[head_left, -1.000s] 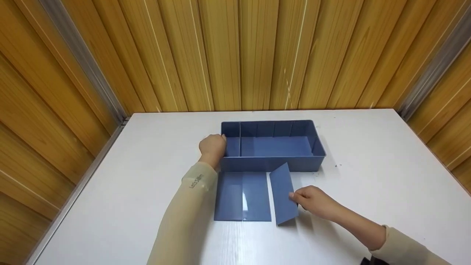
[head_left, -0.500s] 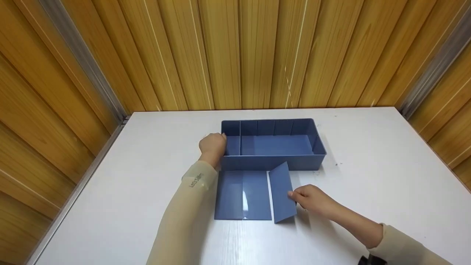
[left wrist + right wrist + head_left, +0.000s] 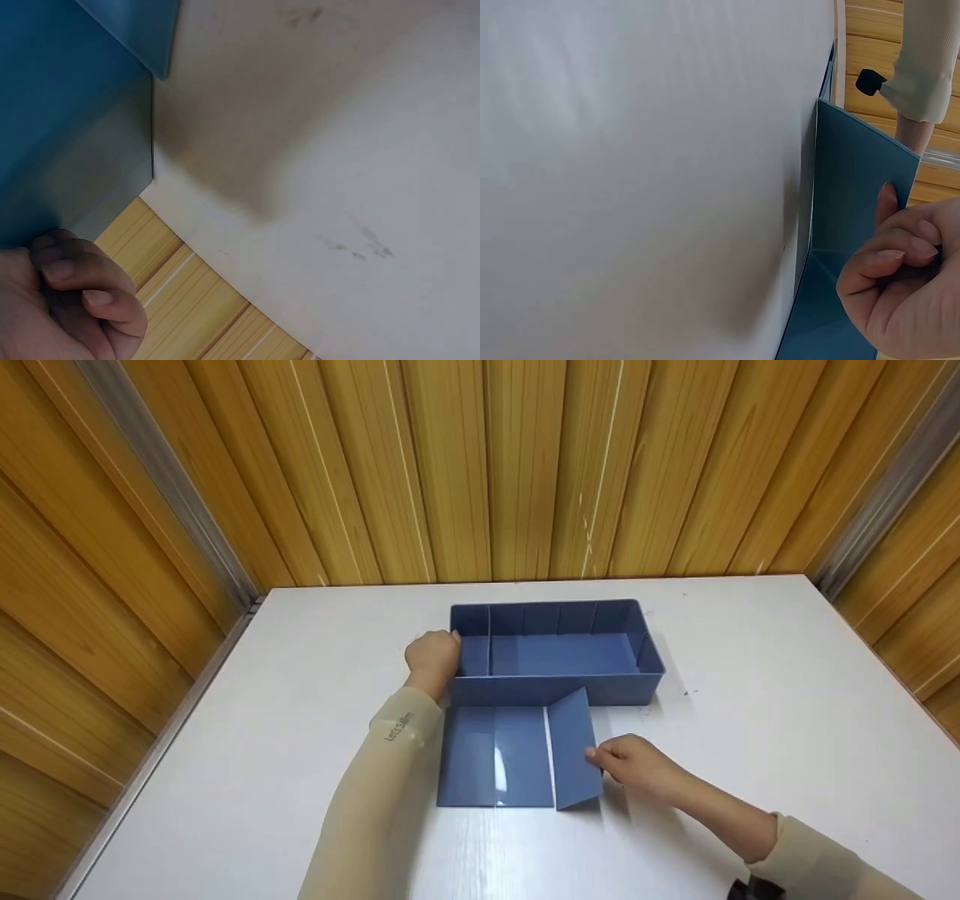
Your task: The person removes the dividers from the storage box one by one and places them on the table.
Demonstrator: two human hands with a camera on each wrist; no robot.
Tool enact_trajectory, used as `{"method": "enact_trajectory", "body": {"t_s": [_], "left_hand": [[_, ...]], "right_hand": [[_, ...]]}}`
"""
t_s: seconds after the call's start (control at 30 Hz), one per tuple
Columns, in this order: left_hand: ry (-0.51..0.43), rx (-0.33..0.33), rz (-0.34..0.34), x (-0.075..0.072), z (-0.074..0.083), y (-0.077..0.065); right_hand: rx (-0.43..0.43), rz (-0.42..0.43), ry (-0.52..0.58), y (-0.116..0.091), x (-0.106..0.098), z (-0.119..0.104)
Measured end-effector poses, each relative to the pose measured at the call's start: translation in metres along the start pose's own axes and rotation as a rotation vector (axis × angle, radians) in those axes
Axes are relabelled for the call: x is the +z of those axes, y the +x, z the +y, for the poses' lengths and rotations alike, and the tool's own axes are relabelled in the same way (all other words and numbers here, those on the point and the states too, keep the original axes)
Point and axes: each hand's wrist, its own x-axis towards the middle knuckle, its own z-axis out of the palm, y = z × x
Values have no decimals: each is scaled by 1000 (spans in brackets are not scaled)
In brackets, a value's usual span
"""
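A blue rectangular plastic box (image 3: 555, 691) stands on the table, with a thin upright divider (image 3: 490, 652) across its left part. My left hand (image 3: 433, 660) grips the box's left wall, its fingers curled in the left wrist view (image 3: 82, 292). In front of the box, two flat blue panels (image 3: 466, 761) lie side by side. Pinched in my right hand (image 3: 637, 765) is a third blue panel (image 3: 571, 754), tilted with its right edge raised and its left edge low beside the flat pair. The right wrist view shows this panel (image 3: 855, 165) from its underside.
The white table (image 3: 225, 780) extends around the box on all sides. Wood-patterned walls (image 3: 525, 472) stand behind it and at both sides. Small dark marks (image 3: 690, 692) dot the surface right of the box. A black device (image 3: 754, 889) sits at the right sleeve.
My right hand has brought the held panel slightly left, so its low edge is closer to the flat panels. The left hand stays at the box's wall.
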Motion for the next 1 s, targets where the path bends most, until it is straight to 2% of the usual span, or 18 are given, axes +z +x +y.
{"method": "enact_trajectory", "body": {"t_s": [0.3,0.63,1.0], "left_hand": [[-27,-17,4,1,-1,0],[37,0,-25,0,0,0],[-18,-25,-15,-1,0,0]], "right_hand": [[27,-10,7,2,0,2],[52,-31,53,1,-2,5],[109,-29,82,1,0,10]]}}
